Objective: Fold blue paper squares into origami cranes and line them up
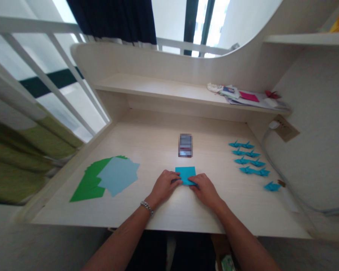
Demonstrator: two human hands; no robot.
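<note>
A small blue square of origami paper (186,172) lies near the front middle of the desk, between my hands. My left hand (166,183) pinches its left edge, the fingers bent over the paper. At the right edge, my right hand (205,188) has fingers on top and the thumb at the near edge. Whether the square is folded in layers cannot be made out. Beyond it lies a phone-like rectangle (185,145), its surface blurred. Off to the right stand several blue folded paper cranes (247,161) in paired rows, with a single crane (272,186) nearer to me.
On the left of the desk, light blue sheets (119,175) overlap green sheets (92,182) in a fanned stack. A raised shelf (158,87) along the back carries papers and a pink sheet (249,96). A cable (279,171) runs down the right wall from a socket (285,128).
</note>
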